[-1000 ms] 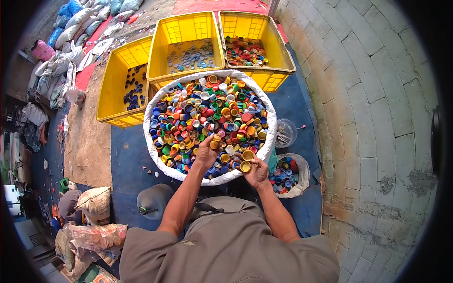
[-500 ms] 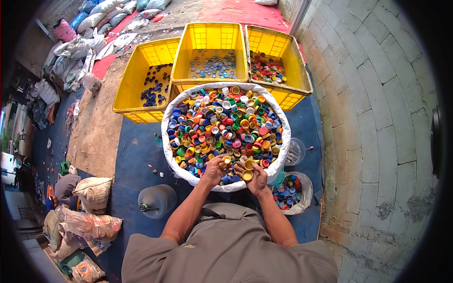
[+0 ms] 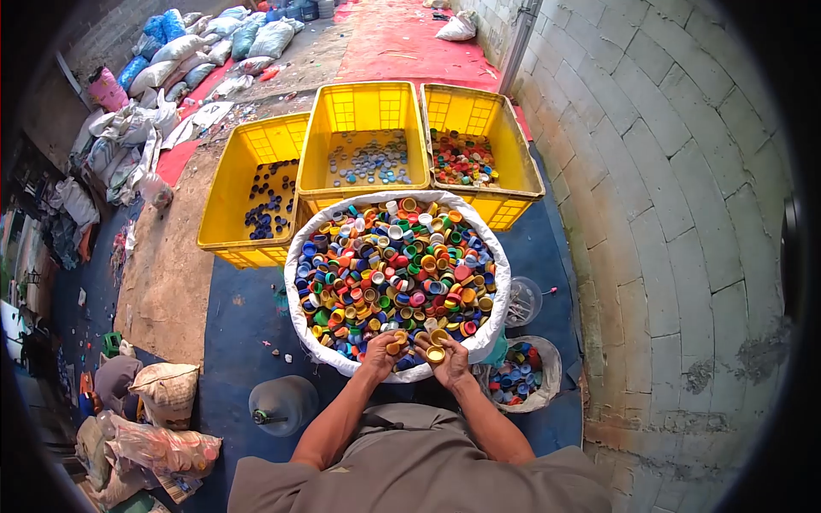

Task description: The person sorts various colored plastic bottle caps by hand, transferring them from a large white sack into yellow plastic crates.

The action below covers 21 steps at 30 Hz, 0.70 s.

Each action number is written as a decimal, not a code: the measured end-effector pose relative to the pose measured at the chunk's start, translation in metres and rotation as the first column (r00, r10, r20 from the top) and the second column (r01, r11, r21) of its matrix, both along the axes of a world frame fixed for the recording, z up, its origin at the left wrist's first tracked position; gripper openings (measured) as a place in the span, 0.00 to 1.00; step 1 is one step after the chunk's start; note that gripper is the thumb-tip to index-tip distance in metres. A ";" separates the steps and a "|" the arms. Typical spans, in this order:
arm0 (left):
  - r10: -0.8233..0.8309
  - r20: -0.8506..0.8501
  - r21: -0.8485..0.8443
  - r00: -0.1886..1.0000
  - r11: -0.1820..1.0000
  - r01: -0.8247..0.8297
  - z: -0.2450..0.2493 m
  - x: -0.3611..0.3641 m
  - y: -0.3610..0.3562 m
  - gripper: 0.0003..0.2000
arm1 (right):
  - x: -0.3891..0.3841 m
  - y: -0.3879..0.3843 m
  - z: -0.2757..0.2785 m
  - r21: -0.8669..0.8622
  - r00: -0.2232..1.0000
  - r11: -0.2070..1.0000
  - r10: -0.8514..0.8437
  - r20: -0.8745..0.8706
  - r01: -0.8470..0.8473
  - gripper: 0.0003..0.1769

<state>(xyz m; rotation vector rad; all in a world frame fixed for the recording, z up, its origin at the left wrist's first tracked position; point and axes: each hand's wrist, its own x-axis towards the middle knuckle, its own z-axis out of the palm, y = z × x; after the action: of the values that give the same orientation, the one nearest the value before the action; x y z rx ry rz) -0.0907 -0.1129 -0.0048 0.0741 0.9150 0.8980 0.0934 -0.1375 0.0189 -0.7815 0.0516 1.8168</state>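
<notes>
At near edge of sack (image 3: 501, 284): left hand (image 3: 378, 358), fingers pinching orange cap (image 3: 396, 345); right hand (image 3: 451, 365), fingers pinching 2 gold caps (image 3: 435, 353).

Two caps (image 3: 436, 354) counted in the right hand (image 3: 451, 368); at least one made out in the left hand (image 3: 376, 357). Three crates (image 3: 352, 109) noted. One big sack (image 3: 503, 286) recorded, its caps too many to be counted; one small sack (image 3: 552, 380), one tub (image 3: 523, 302) and one jug (image 3: 289, 400) also listed.
</notes>
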 end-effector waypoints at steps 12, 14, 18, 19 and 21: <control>0.079 0.302 0.139 0.950 0.982 -0.126 0.083 0.106 0.201 0.16 | 0.069 0.175 0.072 0.215 0.925 0.909 -0.311 -0.218 0.356 0.35; 0.036 0.468 0.228 0.883 0.961 -0.160 0.114 0.116 0.256 0.24 | 0.086 0.214 0.121 0.313 0.928 0.890 -0.250 -0.277 0.333 0.45; 0.066 0.360 0.230 0.931 0.960 -0.157 0.144 0.115 0.267 0.44 | 0.107 0.237 0.127 0.303 0.916 0.870 -0.333 -0.224 0.390 0.51; 0.096 0.302 0.221 0.948 0.961 -0.168 0.134 0.109 0.261 0.43 | 0.103 0.224 0.130 0.289 0.913 0.866 -0.374 -0.166 0.407 0.50; 0.153 0.182 0.203 0.971 0.961 -0.190 0.108 0.091 0.236 0.42 | 0.103 0.200 0.108 0.245 0.910 0.877 -0.406 -0.085 0.414 0.48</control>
<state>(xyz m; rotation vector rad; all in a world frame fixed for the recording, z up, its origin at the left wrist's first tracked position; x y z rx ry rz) 0.0001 0.1234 0.1032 0.1095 0.6718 1.1489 0.1966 0.0629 0.1272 -0.5092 -0.0009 1.3944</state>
